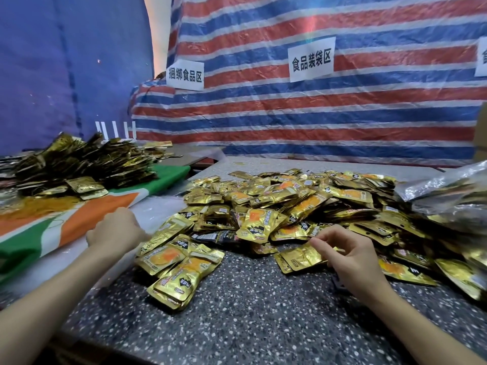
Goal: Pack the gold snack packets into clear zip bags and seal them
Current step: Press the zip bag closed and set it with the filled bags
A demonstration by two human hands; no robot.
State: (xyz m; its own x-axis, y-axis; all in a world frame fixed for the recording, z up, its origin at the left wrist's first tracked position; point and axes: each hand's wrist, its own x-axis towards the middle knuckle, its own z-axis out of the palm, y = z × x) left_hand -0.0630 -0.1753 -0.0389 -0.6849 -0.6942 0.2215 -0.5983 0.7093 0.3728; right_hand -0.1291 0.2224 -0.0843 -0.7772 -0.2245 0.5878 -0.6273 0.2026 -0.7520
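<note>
Nearest: open speckled bench point(237, 312) between the forearms, with room to lay a bag flat, though its front edge is close. The right hand point(345, 256) pinches one gold packet point(297, 259) at the near rim of the packet pile point(303, 204). The left hand point(116, 230) is curled beside a small gathered stack point(179, 264), fingers hidden — can't tell if it grips anything. Looks like the collecting step. Next move needs a zip bag, probably from the translucent sheets point(158, 209) just past the left hand. The pile crowds the right side.
</note>
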